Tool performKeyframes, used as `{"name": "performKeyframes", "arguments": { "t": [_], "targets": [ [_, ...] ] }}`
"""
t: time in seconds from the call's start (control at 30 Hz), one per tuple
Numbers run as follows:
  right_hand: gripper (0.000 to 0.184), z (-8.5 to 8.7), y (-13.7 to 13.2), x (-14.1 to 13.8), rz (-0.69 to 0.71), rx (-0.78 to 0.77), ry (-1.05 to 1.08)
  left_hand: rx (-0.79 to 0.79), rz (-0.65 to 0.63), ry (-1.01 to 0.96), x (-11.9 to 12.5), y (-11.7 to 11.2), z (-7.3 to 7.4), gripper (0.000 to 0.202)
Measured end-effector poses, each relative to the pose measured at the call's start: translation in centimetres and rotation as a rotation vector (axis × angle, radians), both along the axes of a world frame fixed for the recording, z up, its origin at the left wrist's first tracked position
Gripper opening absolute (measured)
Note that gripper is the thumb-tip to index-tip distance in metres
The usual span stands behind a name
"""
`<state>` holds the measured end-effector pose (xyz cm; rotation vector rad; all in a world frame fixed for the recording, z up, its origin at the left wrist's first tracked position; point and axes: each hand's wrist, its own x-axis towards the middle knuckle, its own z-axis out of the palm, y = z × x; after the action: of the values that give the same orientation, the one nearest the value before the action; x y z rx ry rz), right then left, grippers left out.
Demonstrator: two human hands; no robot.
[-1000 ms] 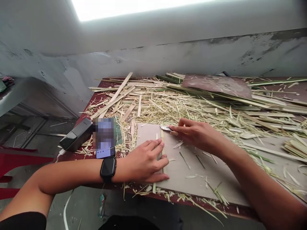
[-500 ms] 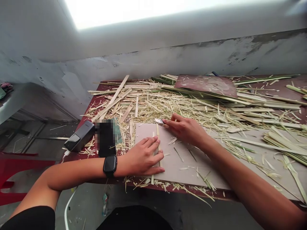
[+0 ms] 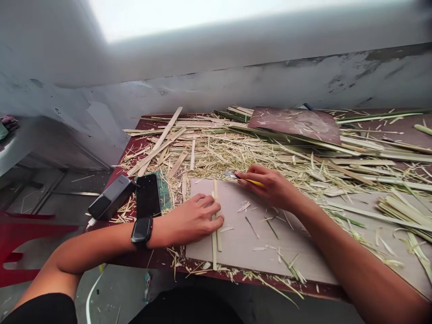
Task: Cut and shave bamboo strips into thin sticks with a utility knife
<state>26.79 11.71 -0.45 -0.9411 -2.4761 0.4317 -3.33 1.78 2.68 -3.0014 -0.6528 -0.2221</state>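
Note:
Two narrow, pale bamboo strips (image 3: pixel 219 238) lie side by side, lengthwise toward me, on the left part of a light board (image 3: pixel 243 225). My left hand (image 3: pixel 194 219), wearing a watch at the wrist, rests on them from the left. Its fingers are bent over the strips' middle, and their ends stick out above and below. My right hand (image 3: pixel 270 184) is closed round a utility knife (image 3: pixel 255 182) with a yellow handle. The blade points left, near the board's far edge and a little right of the strips' far ends. Thin shavings lie on the board below this hand.
Bamboo shavings (image 3: pixel 216 153) cover the far side of the dark red table (image 3: pixel 135 256). A phone (image 3: pixel 148 195) and a grey power bank (image 3: pixel 113 196) lie left. A brown sheet (image 3: pixel 297 123) and a strip bundle (image 3: pixel 405 211) are right; a red stool (image 3: pixel 27 247) stands lower left.
My left hand has shifted slightly left and its fingers are more bent. The strips lie closer together. My right hand has moved slightly right and down, and the knife's yellow handle now shows.

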Motion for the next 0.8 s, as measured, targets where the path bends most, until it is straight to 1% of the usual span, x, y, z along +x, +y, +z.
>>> {"name": "performKeyframes", "arguments": {
  "t": [0.2, 0.37, 0.43, 0.5, 0.57, 0.63, 0.67, 0.73, 0.8],
  "targets": [
    [0.039, 0.0, 0.2, 0.2, 0.042, 0.013, -0.012, 0.006, -0.048, 0.022, -0.8, 0.9, 0.2, 0.010],
    [0.038, 0.0, 0.1, 0.2, 0.044, 0.005, 0.010, 0.048, -0.074, 0.011, -1.0, 1.5, 0.3, 0.007],
    [0.037, 0.1, 0.0, 0.1, 0.045, 0.005, 0.033, 0.053, -0.049, 0.010, -0.9, 1.6, 0.2, 0.008],
    [0.035, 0.3, 0.0, -0.1, 0.036, 0.016, 0.060, 0.023, 0.019, 0.001, -0.8, 1.7, 0.1, 0.011],
    [0.033, 0.4, -0.1, -0.2, 0.015, 0.048, 0.102, -0.057, 0.117, -0.064, -0.7, 1.5, 0.0, 0.014],
    [0.030, 0.6, 0.0, -0.3, -0.019, 0.096, 0.152, -0.183, 0.217, -0.214, -0.7, 1.3, 0.0, 0.019],
    [0.028, 0.6, 0.0, -0.4, -0.034, 0.118, 0.176, -0.255, 0.257, -0.304, -0.7, 1.2, 0.1, 0.024],
    [0.026, 0.6, 0.0, -0.4, -0.054, 0.146, 0.214, -0.402, 0.308, -0.453, -0.6, 0.9, 0.1, 0.032],
    [0.026, 0.6, 0.1, -0.4, -0.054, 0.151, 0.235, -0.548, 0.329, -0.554, -0.3, 0.7, 0.1, 0.025]
  ]
}}
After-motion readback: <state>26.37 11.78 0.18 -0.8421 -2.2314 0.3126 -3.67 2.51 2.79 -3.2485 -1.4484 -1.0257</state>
